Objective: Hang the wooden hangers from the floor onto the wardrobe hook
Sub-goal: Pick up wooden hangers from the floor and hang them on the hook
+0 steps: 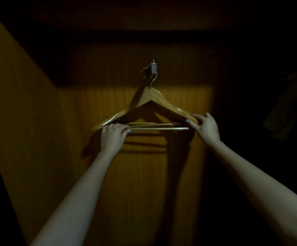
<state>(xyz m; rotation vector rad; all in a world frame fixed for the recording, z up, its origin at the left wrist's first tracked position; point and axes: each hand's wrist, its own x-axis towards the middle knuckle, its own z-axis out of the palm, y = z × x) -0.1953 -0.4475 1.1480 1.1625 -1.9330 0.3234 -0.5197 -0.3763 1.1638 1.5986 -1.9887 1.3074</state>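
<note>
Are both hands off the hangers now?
No, the left hand and right hand each grip an end of the wooden hangers.

Just a wood-grain back panel — lit in the middle, dark shadow band above it, angled side panel left of it.

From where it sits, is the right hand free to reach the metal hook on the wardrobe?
Probably yes: the right hand grips the wooden hanger's right end, and nothing blocks the way up to the metal hook.
</note>
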